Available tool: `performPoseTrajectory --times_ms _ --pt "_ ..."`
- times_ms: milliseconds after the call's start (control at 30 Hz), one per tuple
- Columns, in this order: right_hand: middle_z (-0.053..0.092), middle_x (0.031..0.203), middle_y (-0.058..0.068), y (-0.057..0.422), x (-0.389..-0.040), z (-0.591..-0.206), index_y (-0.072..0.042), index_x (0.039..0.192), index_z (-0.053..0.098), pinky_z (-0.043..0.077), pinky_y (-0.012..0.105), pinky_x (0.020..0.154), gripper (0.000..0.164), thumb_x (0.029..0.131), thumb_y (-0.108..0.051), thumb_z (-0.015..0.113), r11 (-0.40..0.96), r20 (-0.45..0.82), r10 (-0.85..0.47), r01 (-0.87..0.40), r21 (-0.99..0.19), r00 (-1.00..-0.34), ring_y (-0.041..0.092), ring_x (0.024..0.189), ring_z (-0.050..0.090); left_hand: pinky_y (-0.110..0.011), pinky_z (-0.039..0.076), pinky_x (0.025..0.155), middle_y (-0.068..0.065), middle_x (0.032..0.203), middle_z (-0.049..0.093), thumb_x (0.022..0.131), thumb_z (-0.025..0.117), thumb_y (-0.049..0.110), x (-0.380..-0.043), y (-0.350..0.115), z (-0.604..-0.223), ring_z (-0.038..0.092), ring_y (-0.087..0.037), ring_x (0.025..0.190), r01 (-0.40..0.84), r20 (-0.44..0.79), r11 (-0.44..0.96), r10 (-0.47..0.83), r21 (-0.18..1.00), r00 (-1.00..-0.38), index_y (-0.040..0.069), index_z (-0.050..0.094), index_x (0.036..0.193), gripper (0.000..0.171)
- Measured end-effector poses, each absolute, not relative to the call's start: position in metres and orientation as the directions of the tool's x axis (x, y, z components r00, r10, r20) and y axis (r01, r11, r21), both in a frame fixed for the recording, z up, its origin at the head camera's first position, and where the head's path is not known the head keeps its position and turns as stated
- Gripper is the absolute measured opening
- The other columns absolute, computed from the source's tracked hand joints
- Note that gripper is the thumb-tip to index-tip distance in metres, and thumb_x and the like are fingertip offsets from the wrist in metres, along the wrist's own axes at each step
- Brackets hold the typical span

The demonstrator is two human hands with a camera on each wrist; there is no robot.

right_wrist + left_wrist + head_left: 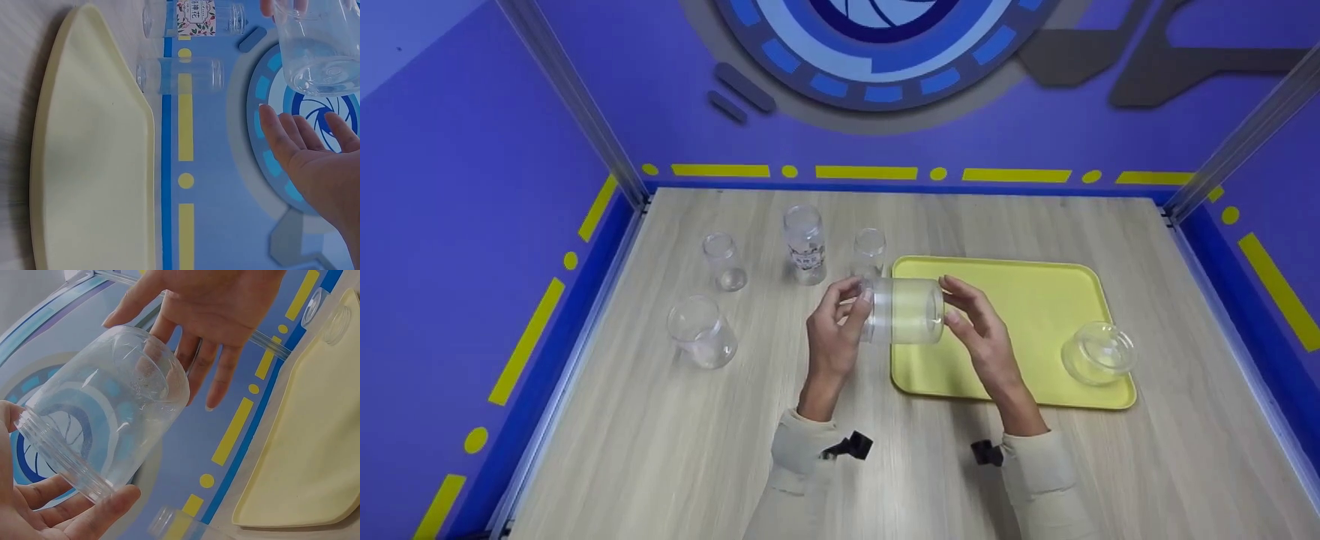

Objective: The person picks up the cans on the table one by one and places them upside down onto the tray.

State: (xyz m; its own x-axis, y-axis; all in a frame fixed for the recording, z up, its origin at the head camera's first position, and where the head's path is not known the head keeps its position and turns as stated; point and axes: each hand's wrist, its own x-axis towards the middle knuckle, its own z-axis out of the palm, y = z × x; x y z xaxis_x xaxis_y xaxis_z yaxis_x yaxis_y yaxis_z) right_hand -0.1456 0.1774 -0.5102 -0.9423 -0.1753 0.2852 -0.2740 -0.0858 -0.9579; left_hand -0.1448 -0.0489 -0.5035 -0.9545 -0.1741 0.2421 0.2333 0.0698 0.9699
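A clear, wide jar (pixel 911 311) lies sideways in the air, overlapping the left edge of the yellow tray (pixel 1005 285) in the head view. My left hand (pixel 836 334) grips it by the threaded mouth end, thumb on one side and fingers on the other, as the left wrist view shows. My right hand (pixel 984 341) is beside the jar's base with fingers spread. In the right wrist view the right palm (pixel 320 169) faces up and a gap shows between its fingertips and the jar.
A short clear jar (pixel 1099 356) stands at the tray's right end. To the left on the wooden table are a wide clear jar (pixel 702 334), a slim one (pixel 725 262), a tall labelled bottle (pixel 805 247) and another slim jar (pixel 870 247) behind my left hand. Blue panels (pixel 885 142) enclose the table.
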Motion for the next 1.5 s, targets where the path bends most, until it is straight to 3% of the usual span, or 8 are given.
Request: performPoseTrajectory --times_ms 433,600,833,1067,1500 --pt "0.047 0.154 0.027 0.171 -0.144 -0.511 0.005 0.157 0.042 0.048 0.03 0.107 0.052 0.107 -0.004 0.055 -0.1 0.278 -0.193 -0.263 -0.96 -0.941 0.031 0.138 0.048 -0.038 0.057 0.095 -0.012 0.126 0.071 0.1 0.064 0.037 -0.145 -0.047 -0.504 0.068 -0.022 0.114 0.236 0.245 0.073 -0.175 0.969 -0.954 0.002 0.069 0.132 0.047" --pt "0.047 0.155 0.023 0.169 -0.143 -0.51 0.002 0.159 0.041 0.049 0.031 0.106 0.055 0.106 -0.004 0.056 -0.089 0.262 -0.198 -0.249 -0.964 -0.945 0.032 0.141 0.046 -0.038 0.058 0.094 -0.014 0.124 0.071 0.1 0.063 0.035 -0.145 -0.046 -0.505 0.071 -0.023 0.109 0.258 0.265 0.065 -0.166 0.964 -0.95 0.0 0.068 0.132 0.048" --pt "0.046 0.159 0.02 0.167 -0.143 -0.509 -0.001 0.16 0.041 0.05 0.045 0.109 0.057 0.106 -0.006 0.058 -0.096 0.253 -0.19 -0.238 -0.966 -0.949 0.037 0.145 0.042 -0.038 0.058 0.094 -0.015 0.124 0.07 0.101 0.064 0.035 -0.145 -0.044 -0.507 0.071 -0.023 0.108 0.248 0.254 0.056 -0.162 0.967 -0.954 0.0 0.068 0.133 0.047" --pt "0.048 0.158 0.02 0.166 -0.143 -0.511 -0.001 0.16 0.042 0.051 0.034 0.106 0.057 0.106 -0.005 0.058 -0.091 0.27 -0.185 -0.257 -0.962 -0.945 0.037 0.144 0.043 -0.039 0.058 0.094 -0.015 0.124 0.071 0.101 0.064 0.034 -0.144 -0.044 -0.506 0.072 -0.025 0.107 0.233 0.238 0.044 -0.162 0.971 -0.958 0.001 0.068 0.133 0.046" --pt "0.049 0.156 0.023 0.166 -0.144 -0.511 0.002 0.156 0.045 0.054 0.04 0.103 0.056 0.103 -0.001 0.061 -0.128 0.307 -0.167 -0.288 -0.949 -0.937 0.039 0.139 0.047 -0.04 0.058 0.095 -0.022 0.127 0.069 0.101 0.064 0.035 -0.144 -0.045 -0.506 0.072 -0.026 0.108 0.222 0.224 0.031 -0.131 0.975 -0.966 0.001 0.067 0.135 0.049"
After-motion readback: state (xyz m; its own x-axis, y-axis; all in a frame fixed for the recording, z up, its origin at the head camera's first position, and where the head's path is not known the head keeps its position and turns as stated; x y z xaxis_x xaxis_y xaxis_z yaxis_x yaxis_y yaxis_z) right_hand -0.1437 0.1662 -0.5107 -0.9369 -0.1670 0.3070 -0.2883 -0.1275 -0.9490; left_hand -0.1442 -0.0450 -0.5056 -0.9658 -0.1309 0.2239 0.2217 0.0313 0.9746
